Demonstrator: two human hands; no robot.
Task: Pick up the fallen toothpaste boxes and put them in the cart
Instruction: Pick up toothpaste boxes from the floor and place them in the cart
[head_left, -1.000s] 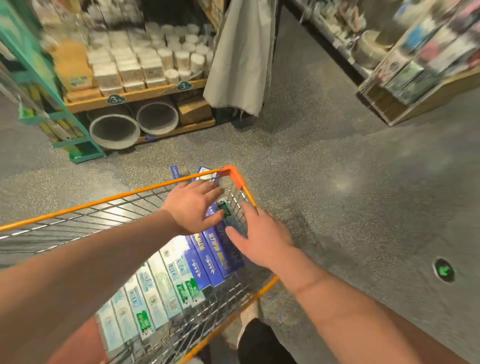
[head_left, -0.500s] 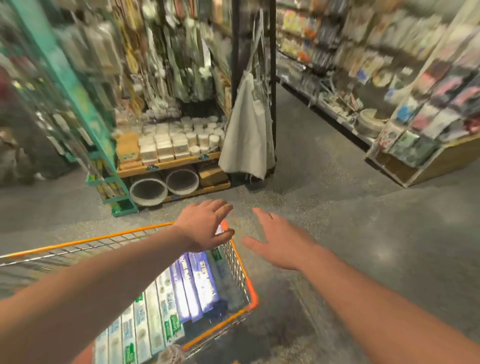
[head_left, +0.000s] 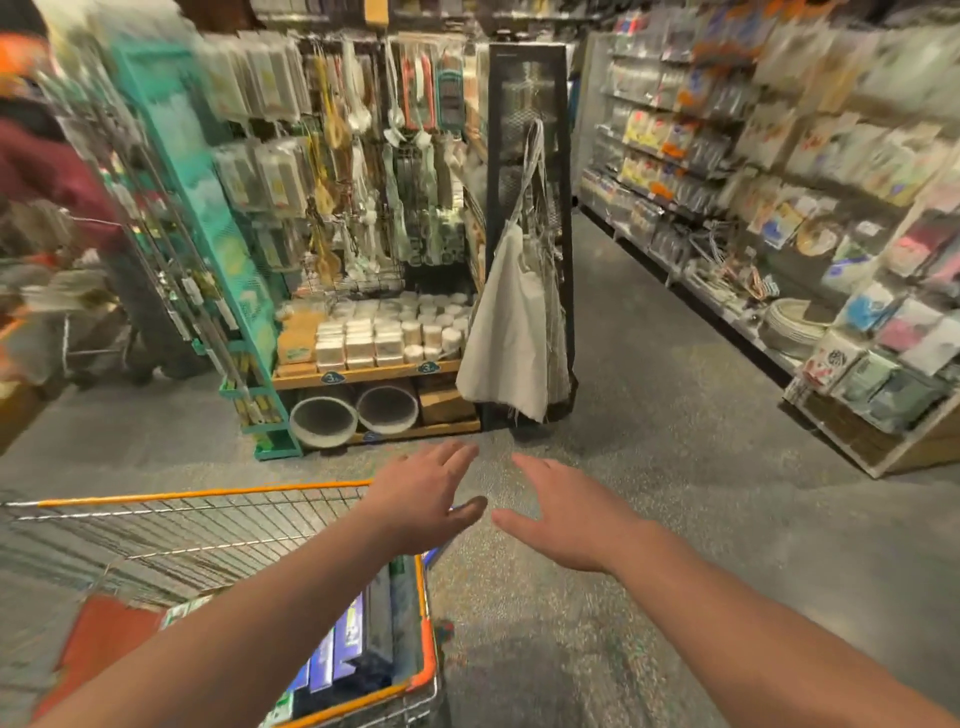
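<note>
An orange-rimmed wire cart (head_left: 197, 492) fills the lower left. Several blue and white toothpaste boxes (head_left: 345, 639) lie side by side inside it, partly hidden under my left forearm. My left hand (head_left: 423, 501) hovers over the cart's far right corner, fingers spread, holding nothing. My right hand (head_left: 563, 514) is just to the right of the cart, above the grey floor, also open and empty. No toothpaste box shows on the floor in this view.
A wooden display (head_left: 363, 371) with white jars and two round baskets stands ahead, with a teal rack (head_left: 218, 249) on its left and a hanging cloth bag (head_left: 511, 332). Shelves of goods (head_left: 779, 218) line the right. A person (head_left: 57, 176) stands at far left.
My head has tilted up, so the cart dropped lower in view and the aisle came in. Both hands lifted off the boxes in the cart and now hover empty.
</note>
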